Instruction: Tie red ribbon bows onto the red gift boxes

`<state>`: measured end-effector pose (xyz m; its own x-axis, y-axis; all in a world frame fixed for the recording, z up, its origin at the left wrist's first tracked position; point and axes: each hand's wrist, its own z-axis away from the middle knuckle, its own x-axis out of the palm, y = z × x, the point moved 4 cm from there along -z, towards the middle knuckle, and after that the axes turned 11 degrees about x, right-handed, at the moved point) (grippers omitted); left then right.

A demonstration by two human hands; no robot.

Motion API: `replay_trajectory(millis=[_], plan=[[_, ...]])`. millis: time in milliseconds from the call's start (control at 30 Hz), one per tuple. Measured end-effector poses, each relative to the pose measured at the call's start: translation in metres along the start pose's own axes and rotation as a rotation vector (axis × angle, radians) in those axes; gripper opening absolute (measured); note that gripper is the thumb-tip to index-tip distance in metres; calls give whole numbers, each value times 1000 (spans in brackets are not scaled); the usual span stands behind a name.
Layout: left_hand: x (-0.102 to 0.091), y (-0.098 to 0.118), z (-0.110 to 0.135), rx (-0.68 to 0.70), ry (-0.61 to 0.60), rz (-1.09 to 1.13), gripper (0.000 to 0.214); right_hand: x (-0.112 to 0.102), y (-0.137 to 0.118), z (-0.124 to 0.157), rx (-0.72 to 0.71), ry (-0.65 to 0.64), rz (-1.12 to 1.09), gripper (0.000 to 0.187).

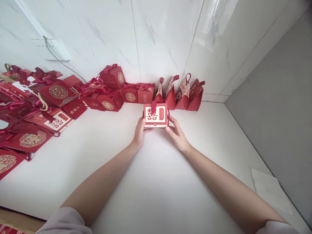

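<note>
Between my two hands is a red and cream gift box (156, 116) with large red characters on its front and a red ribbon hanging over its top. My left hand (140, 131) grips its left side, the thumb at the front corner and fingers reaching under the bottom edge. On the opposite side my right hand (178, 134) holds the lower right corner, thumb in front. Just behind the box stand several triangular red boxes with loop handles (183, 94), in a row near the wall. Left of these are red ribboned cube boxes (145, 93).
Many red gift boxes (36, 139) are piled along the left side of the white table (151, 188). A tiled wall (165, 39) rises behind, with a socket plate and grey cable (55, 53) at left. A white sheet (269, 188) lies at the right edge.
</note>
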<state>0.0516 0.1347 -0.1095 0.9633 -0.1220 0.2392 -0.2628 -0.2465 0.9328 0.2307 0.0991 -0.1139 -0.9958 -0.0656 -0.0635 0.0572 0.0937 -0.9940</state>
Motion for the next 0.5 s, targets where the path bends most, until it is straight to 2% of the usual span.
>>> replay_trajectory(millis=[167, 500], plan=[[-1, 2, -1, -10, 50, -39, 46, -7, 3, 0, 59, 199, 118, 48], [2, 5, 1, -4, 51, -80, 48, -1, 1, -1, 71, 39, 30, 52]])
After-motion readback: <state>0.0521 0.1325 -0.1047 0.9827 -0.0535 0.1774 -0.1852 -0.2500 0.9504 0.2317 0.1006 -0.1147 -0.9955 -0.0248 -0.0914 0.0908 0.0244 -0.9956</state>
